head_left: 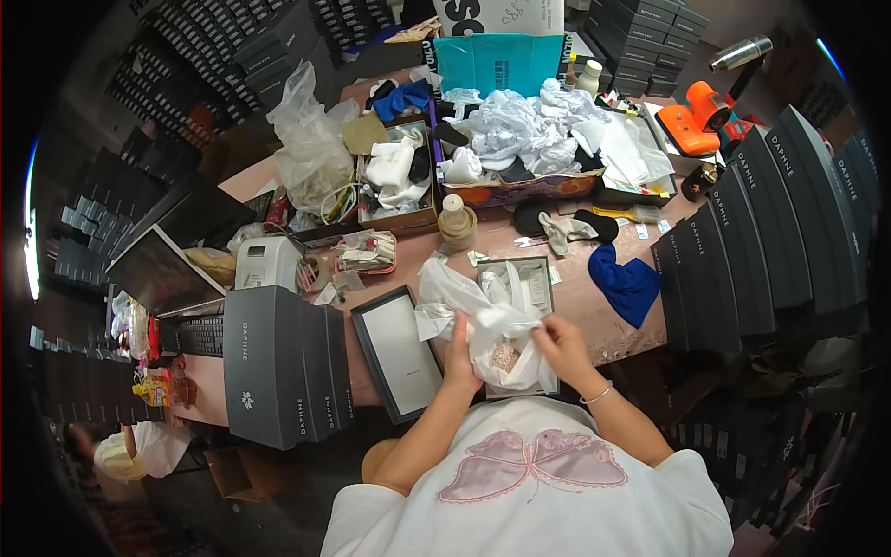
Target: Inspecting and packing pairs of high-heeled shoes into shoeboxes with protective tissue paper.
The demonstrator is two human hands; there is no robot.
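Note:
White tissue paper (484, 311) lies loosely around a beige, glittery item (506, 356), only partly visible, whose kind I cannot make out. My left hand (461, 360) supports this bundle from its left side, thumb up and the other fingers mostly hidden behind the paper. On the right, my right hand (564, 351) pinches an edge of the tissue. Under and beyond the bundle stands an open shoe box (548, 278), grey with a light inside. Beside my left forearm rests a dark box lid (401, 357), its pale inner side facing up.
Dark shoe boxes stand in rows at left (269, 362) and right (733, 241). A blue cloth (624, 283) lies right of the open box. Beyond are a bottle (457, 225), a carton of crumpled paper (520, 190), a white label printer (266, 264) and an orange tape dispenser (689, 125).

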